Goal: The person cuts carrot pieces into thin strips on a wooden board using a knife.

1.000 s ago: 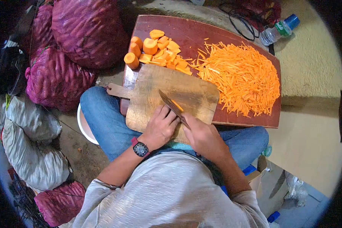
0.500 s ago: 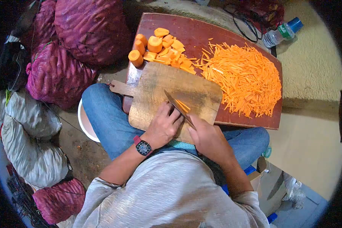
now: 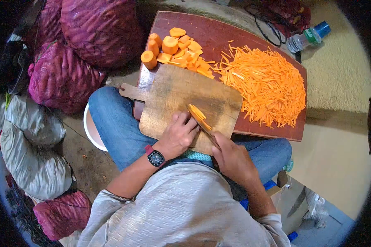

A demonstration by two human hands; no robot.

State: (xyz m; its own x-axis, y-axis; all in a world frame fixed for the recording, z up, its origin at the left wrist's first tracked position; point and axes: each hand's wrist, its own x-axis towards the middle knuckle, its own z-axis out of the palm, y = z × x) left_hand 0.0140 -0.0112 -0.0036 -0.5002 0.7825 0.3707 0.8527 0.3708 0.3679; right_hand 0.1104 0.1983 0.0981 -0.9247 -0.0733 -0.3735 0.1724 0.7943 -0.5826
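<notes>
My right hand point(image 3: 233, 158) is closed round the handle of a knife point(image 3: 203, 122), its blade slanting up and left over the wooden cutting board point(image 3: 169, 90). Against the near side of the blade, my left hand point(image 3: 178, 133) presses down with curled fingers on a carrot piece that they mostly hide. A few thin carrot sticks point(image 3: 198, 112) lie along the blade's far side. Beyond the board are carrot chunks and slices point(image 3: 181, 49), on a dark red board point(image 3: 212, 33). To their right rises a large heap of carrot strips point(image 3: 268, 86).
Purple mesh sacks point(image 3: 66, 78) stand at the left, above pale sacks point(image 3: 35, 152). A white basin point(image 3: 92, 129) is beside my left knee. At the far right, a plastic bottle point(image 3: 307, 38) lies by a pale ledge point(image 3: 338, 74).
The knife and my right hand have shifted slightly down and right. The thin sticks now lie closer along the blade. My left hand stays nearly in place.
</notes>
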